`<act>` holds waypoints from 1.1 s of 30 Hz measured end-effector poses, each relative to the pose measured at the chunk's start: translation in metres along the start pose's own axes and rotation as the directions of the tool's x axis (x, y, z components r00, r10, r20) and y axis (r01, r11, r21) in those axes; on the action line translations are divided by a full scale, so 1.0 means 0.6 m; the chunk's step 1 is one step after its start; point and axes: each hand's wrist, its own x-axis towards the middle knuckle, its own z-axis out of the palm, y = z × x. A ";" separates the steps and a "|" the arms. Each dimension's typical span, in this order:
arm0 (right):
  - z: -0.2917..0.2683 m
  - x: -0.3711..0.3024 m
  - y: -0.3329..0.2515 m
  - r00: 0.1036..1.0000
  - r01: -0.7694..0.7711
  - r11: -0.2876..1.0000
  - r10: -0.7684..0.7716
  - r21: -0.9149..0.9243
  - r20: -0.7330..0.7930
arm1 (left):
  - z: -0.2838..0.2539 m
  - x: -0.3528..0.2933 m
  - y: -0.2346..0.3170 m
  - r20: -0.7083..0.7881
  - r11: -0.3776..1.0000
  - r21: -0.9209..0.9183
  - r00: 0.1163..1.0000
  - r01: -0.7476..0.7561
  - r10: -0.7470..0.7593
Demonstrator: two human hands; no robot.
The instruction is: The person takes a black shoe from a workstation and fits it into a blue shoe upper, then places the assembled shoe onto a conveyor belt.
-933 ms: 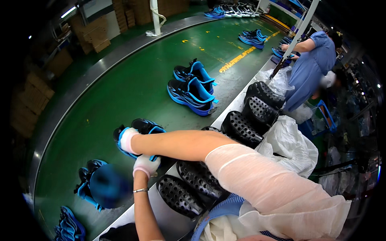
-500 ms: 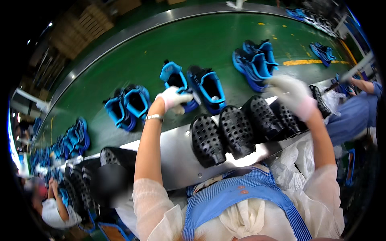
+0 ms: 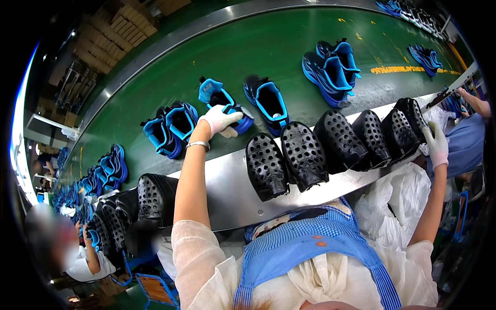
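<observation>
By the look of it I'm in a shoe factory: pairs of blue-black shoes (image 3: 321, 77) dot a long green surface (image 3: 155, 82), perforated black forms (image 3: 304, 152) line the metal bench (image 3: 222, 188), co-workers (image 3: 461, 150) flank the spot, and cartons (image 3: 126, 28) stand stacked beyond.

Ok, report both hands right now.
Left hand: closed on a black-and-blue shoe.
Right hand: touching the rightmost black perforated form; whether it grips cannot be told.
</observation>
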 end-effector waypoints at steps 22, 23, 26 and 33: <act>0.214 -0.008 -0.738 0.319 0.768 0.567 -0.742 0.299 0.589 | 0.066 0.032 -0.079 -0.065 0.793 0.431 0.862 -0.430 0.503; 0.281 0.000 -0.765 0.278 0.797 0.512 -0.782 0.320 0.558 | 0.070 0.029 -0.092 -0.133 0.817 0.353 0.840 -0.456 0.526; 0.517 -0.021 -0.881 0.348 0.866 0.476 -0.794 0.152 0.498 | 0.068 0.007 -0.114 -0.251 0.868 0.427 0.889 -0.254 0.384; 0.651 0.018 -0.948 0.012 0.924 0.331 -0.529 0.193 0.849 | 0.099 0.005 -0.103 -0.371 0.908 0.391 0.876 -0.152 0.307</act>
